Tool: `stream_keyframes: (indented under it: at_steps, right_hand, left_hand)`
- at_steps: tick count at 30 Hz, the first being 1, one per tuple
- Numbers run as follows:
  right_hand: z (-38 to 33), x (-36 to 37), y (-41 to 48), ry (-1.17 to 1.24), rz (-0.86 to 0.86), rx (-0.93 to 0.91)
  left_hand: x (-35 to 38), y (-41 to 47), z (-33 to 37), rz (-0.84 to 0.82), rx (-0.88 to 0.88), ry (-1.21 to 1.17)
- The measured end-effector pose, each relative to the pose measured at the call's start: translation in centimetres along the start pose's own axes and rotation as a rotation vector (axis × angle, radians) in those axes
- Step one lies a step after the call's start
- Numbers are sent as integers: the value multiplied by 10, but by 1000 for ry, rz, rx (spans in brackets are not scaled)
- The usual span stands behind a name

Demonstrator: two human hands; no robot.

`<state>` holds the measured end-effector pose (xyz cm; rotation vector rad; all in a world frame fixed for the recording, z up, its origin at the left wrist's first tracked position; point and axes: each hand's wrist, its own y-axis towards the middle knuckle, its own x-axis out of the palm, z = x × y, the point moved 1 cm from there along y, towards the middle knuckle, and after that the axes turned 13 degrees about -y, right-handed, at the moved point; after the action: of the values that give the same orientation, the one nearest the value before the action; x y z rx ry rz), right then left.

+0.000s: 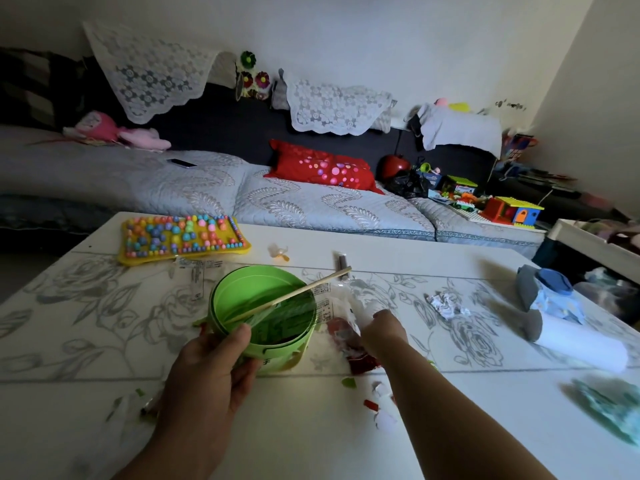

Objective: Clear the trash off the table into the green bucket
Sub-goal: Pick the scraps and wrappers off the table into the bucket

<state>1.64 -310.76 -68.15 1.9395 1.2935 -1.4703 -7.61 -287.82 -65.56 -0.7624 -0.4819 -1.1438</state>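
My left hand (207,368) grips the green bucket (277,358) by its near rim, toward the near edge of the table (311,431), while my right hand (384,329), apparently pinching a crumpled wrapper (348,303), lies just right of the bucket's open mouth.

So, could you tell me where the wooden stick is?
In the head view's centre, the wooden stick leans in the green bucket, its far end jutting over the right rim.

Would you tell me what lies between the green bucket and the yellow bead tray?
In the head view, a clear printed wrapper lies flat there, between the green bucket and the yellow bead tray.
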Motion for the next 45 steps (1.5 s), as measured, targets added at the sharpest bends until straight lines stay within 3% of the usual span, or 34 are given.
stream_keyframes:
  at_steps: [5, 10, 14, 19, 24, 27, 30, 36, 40, 45]
  right_hand:
    - [5, -28, -10, 365, -21, -118]
    - [-13, -100, -27, 619, 301, -327]
    - [-50, -144, -69, 837, 152, -653]
    - [-91, -130, -126, 487, -215, -864]
    - [-108, -86, -137, -291, 20, -828]
    - [-117, -68, -140, -521, 95, -834]
    - [-124, -56, -140, -606, 160, -822]
    - [-128, -35, -142, -718, 53, -886]
    - [-127, -49, -143, -532, -71, -898]
    - [-125, -76, -140, -244, -102, -783]
  left_hand:
    - [-1, -2, -2, -4, -5, 27]
    - [2, -8, -1, -25, 23, 83]
    - [1, -11, 1, -29, 37, 111]
    - [1, -12, 1, -26, 31, 106]
    - [1, -14, 2, -30, 41, 109]
    - [1, -13, 1, -22, 47, 117]
    - [2, -15, 1, -39, 39, 114]
    - [1, -15, 3, -62, 81, 164]
    - [-1, -15, 5, -66, 62, 157]
    - [-1, -15, 6, -50, 20, 118]
